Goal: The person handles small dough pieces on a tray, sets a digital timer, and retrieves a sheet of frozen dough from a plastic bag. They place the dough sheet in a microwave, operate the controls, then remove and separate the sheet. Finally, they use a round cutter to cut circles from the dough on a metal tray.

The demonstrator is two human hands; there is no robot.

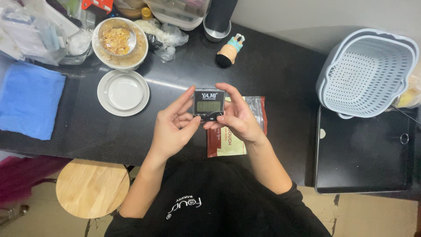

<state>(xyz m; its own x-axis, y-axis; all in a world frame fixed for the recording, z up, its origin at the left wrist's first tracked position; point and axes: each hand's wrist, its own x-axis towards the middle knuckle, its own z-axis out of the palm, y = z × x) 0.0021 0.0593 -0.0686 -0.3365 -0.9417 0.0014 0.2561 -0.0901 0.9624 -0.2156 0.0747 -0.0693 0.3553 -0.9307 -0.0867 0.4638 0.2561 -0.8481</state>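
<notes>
A small black digital timer (209, 104) is grasped above the dark counter's (272, 74) front edge by the left hand (175, 127) and right hand (237, 117). A red-and-cream pouch (228, 140) beneath is largely hidden; the timer's display cannot be read.

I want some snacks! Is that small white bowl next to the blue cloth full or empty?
Empty. The small white bowl shows only its bare inside. The bigger bowl behind it holds the flaky food.
</notes>
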